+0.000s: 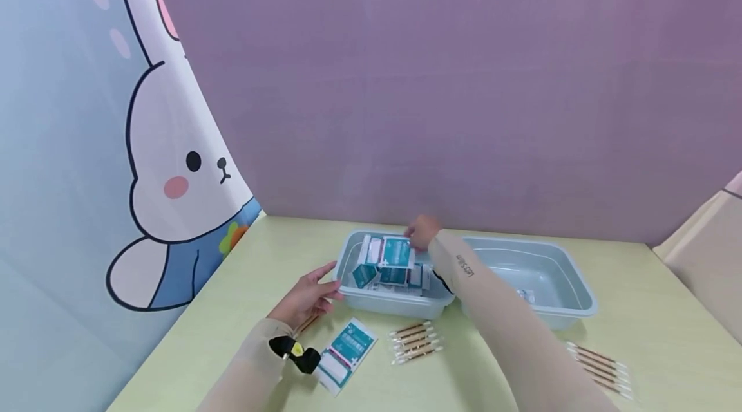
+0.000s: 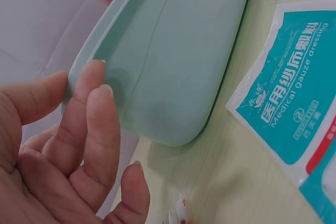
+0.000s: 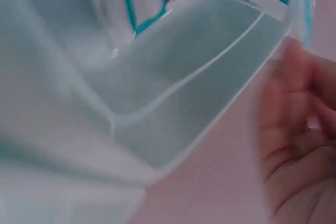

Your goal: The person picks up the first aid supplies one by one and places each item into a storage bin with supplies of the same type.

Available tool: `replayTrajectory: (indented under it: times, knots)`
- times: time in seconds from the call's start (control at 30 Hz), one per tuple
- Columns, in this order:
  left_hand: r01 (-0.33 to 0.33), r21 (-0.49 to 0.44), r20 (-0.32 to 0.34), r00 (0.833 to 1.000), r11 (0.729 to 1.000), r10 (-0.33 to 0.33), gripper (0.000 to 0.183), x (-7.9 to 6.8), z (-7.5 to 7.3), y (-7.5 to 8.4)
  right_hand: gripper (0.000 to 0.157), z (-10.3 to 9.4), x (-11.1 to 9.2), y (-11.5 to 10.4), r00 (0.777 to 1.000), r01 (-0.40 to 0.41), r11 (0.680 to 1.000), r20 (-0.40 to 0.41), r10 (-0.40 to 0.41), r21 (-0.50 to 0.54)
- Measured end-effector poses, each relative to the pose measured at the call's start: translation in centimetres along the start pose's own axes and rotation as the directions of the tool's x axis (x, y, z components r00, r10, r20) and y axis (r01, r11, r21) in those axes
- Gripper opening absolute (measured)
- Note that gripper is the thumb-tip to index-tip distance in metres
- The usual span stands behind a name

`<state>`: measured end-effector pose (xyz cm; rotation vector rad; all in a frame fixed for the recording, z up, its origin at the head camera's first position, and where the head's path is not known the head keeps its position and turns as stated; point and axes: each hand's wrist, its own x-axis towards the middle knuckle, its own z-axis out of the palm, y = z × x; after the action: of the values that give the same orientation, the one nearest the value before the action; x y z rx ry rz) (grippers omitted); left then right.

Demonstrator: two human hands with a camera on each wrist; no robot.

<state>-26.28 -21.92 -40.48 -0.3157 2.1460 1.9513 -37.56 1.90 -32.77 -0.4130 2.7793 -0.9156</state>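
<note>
Pinched only at its corner by your curled right hand (image 1: 424,232), the packet (image 1: 397,253) may slip; the tub (image 1: 385,303) may slide, because your left hand (image 1: 304,299), loosely open, only touches it.

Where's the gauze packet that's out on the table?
In the head view, the packet lies in front of the left tub, between the black wrist camera and the middle pack of cotton swabs.

Pale blue-green tub (image 1: 382,304) upright; teal-and-white gauze packets (image 1: 397,253) heaped inside, variously angled
</note>
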Motion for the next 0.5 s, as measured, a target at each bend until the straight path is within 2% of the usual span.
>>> replayTrajectory:
  times: [0.17,0.3,0.5]
  knots:
    - [0.004,0.015,-0.011,1.0,1.0,-0.004,0.055,-0.2,0.2,0.1,0.024,-0.6,-0.1,0.3,0.999,0.044,0.976,-0.027,-0.039,0.216]
    - [-0.002,0.014,0.005,1.0,1.0,0.001,0.056,-0.2,0.1,0.3,0.024,-1.5,-0.6,0.5,1.0,0.02,0.971,0.009,-0.023,0.238]
    - [-0.003,0.025,-0.01,1.0,1.0,0.003,0.056,0.0,-0.2,0.5,0.024,-2.9,-1.0,1.2,0.997,-0.013,0.98,0.08,-0.003,0.197]
